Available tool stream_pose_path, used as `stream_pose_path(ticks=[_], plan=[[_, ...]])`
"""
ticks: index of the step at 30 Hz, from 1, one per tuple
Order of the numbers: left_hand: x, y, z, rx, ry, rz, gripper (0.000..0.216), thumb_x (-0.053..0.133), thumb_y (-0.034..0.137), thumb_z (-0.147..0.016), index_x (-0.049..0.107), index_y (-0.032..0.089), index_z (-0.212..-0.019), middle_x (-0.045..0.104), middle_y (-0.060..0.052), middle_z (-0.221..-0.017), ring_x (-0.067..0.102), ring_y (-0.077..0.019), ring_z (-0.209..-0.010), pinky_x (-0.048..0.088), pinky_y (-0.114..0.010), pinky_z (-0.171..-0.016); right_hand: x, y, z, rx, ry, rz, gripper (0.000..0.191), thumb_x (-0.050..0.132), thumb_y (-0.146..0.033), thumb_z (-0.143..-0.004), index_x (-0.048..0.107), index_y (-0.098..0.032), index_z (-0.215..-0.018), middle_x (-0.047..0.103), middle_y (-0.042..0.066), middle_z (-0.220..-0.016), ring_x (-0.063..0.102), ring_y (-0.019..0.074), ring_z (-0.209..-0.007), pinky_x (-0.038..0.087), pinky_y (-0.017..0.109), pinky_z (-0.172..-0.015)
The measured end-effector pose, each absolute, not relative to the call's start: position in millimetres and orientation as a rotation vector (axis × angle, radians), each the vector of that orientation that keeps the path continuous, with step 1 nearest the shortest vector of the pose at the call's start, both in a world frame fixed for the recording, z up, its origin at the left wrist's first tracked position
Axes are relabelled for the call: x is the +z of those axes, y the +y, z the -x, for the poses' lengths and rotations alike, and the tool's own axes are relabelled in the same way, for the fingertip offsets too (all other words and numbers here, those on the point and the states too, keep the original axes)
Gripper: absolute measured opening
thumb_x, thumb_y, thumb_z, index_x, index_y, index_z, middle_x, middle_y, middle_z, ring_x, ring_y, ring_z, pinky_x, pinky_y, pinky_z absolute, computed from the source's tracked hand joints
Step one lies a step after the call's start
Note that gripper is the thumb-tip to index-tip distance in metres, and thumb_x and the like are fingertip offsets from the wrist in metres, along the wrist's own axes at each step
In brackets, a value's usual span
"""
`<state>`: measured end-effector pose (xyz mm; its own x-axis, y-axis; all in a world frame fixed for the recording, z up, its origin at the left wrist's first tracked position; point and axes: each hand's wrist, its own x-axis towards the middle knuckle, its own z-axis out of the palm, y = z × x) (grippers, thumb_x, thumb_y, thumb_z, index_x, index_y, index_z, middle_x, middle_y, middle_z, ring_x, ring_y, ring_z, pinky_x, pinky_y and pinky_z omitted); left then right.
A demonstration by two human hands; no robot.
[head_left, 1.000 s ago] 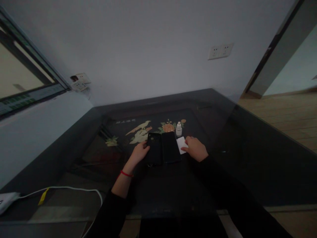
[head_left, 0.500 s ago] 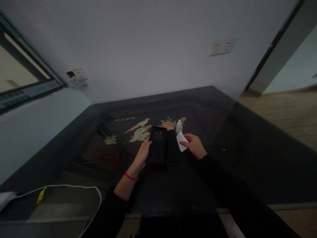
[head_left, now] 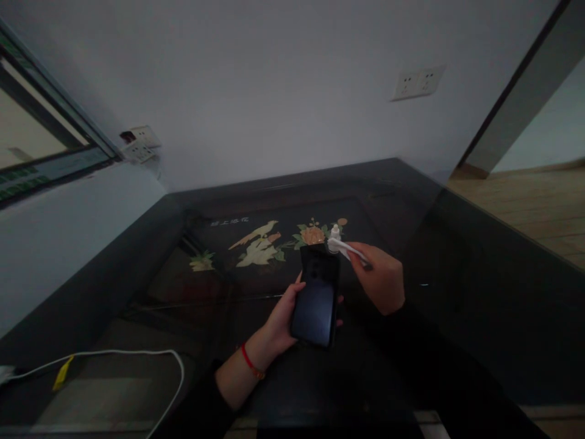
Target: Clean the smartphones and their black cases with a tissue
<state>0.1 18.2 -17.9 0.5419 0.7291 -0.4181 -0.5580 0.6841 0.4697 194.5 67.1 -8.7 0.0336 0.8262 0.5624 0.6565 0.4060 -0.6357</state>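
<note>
My left hand (head_left: 281, 314) is closed around a black smartphone (head_left: 314, 311), thumb on its left edge and fingertips showing past its right edge. The phone's glossy face is tilted toward me and catches a pale reflection. My right hand (head_left: 379, 277) pinches a thin white folded piece (head_left: 346, 247), cloth or paper, I cannot tell which. Its left end is just above the phone's top right corner. Directly behind this piece stands a small clear bottle (head_left: 335, 233) with a pale cap, its lower part partly hidden.
The dark glossy table (head_left: 192, 317) bears an inlaid bird and flower picture (head_left: 258, 250). A white cable (head_left: 128, 352) with a yellow tag (head_left: 63, 373) runs along the lower left. Wall sockets (head_left: 418, 83) are on the wall behind.
My left hand has brought the phone right and nearer, now showing a glossy reflecting face. My right hand has lifted and turned the white piece, now seen nearly edge-on.
</note>
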Motion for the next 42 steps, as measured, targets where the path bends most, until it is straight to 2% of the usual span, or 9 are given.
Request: stream_pose_path(ticks=[7,11,14,18,26,28,32,37,42], plan=[[-14.4,7.6,-5.9,0.734,0.804,-0.181,0.034,0.049,0.038,-0.083,0.06,0.018,-0.109,0.072,-0.009,-0.098,0.066,-0.0259,-0.097,0.044,-0.051,-0.095,-15.5,54.0,-174.6,-0.076,-2.13,0.858,0.023,0.05,-0.013,-0.089,0.07,-0.02,-0.095,0.073,0.006,-0.086,0.065,0.019,-0.086,0.05,0.035,-0.087],[-9.8,7.9,-5.7,0.733,0.842,-0.197,0.034,0.043,0.037,-0.085,0.062,0.016,-0.104,0.072,-0.008,-0.089,0.067,-0.0244,-0.085,0.047,-0.049,-0.091,-14.7,51.9,-171.9,0.005,-2.185,0.724,0.018,0.053,-0.012,-0.087,0.066,-0.021,-0.094,0.072,0.004,-0.085,0.065,0.0178,-0.086,0.048,0.037,-0.096],[-8.7,9.0,-5.7,0.757,0.858,-0.257,0.034,0.042,0.039,-0.085,0.063,0.019,-0.103,0.072,-0.007,-0.088,0.066,-0.0257,-0.089,0.046,-0.049,-0.092,-13.0,54.2,-175.6,0.118,-2.263,0.619,0.019,0.056,-0.011,-0.083,0.066,-0.022,-0.095,0.072,0.005,-0.101,0.063,0.0187,-0.099,0.047,0.038,-0.098],[-9.7,10.0,-2.7,0.797,0.834,-0.252,0.033,0.046,0.04,-0.086,0.063,0.02,-0.106,0.071,-0.006,-0.092,0.065,-0.0268,-0.09,0.043,-0.056,-0.095,-9.5,59.5,-183.7,0.195,-2.377,0.547,0.03,0.058,-0.008,-0.079,0.067,-0.023,-0.104,0.063,0.007,-0.128,0.051,0.0227,-0.122,0.042,0.046,-0.104],[-11.8,5.9,-1.8,0.689,0.696,-0.158,0.034,0.048,0.041,-0.091,0.067,0.013,-0.097,0.072,-0.009,-0.087,0.067,-0.0247,-0.082,0.042,-0.058,-0.093,-3.1,57.2,-185.2,0.176,-2.453,0.459,0.018,0.057,-0.011,-0.084,0.066,-0.022,-0.095,0.052,0.006,-0.141,0.036,0.0249,-0.138,0.033,0.053,-0.111],[-11.3,5.1,-2.8,0.695,0.719,-0.153,0.035,0.048,0.041,-0.091,0.068,0.013,-0.097,0.072,-0.009,-0.087,0.067,-0.025,-0.082,0.043,-0.058,-0.092,-4.8,56.7,-183.9,0.175,-2.465,0.423,0.019,0.056,-0.01,-0.085,0.065,-0.021,-0.098,0.059,0.006,-0.133,0.041,0.0244,-0.135,0.032,0.054,-0.111],[-10.5,4.6,-3.1,0.675,0.709,-0.185,0.036,0.045,0.04,-0.092,0.068,0.013,-0.094,0.073,-0.011,-0.088,0.067,-0.0254,-0.084,0.046,-0.055,-0.09,-7.0,57.5,-185.1,0.18,-2.344,0.399,0.018,0.055,-0.01,-0.087,0.064,-0.019,-0.1,0.071,0.005,-0.112,0.056,0.0217,-0.121,0.042,0.049,-0.107],[-9.8,6.3,-2.6,0.675,0.623,-0.206,0.048,0.036,0.045,-0.094,0.062,0.013,-0.117,0.069,-0.015,-0.112,0.064,-0.0313,-0.105,0.047,-0.054,-0.089,-4.3,58.0,-190.8,0.157,-2.105,0.727,0.019,0.053,-0.008,-0.087,0.066,-0.018,-0.099,0.071,0.008,-0.101,0.067,0.0187,-0.097,0.055,0.035,-0.085],[-8.4,5.4,-3.6,0.708,0.63,-0.206,0.049,0.038,0.048,-0.094,0.058,0.015,-0.123,0.068,-0.015,-0.117,0.062,-0.0308,-0.109,0.047,-0.054,-0.09,-6.7,59.1,-191.7,-0.023,-2.064,0.939,0.023,0.051,-0.007,-0.086,0.066,-0.015,-0.102,0.069,0.009,-0.096,0.064,0.0215,-0.089,0.053,0.037,-0.08]])
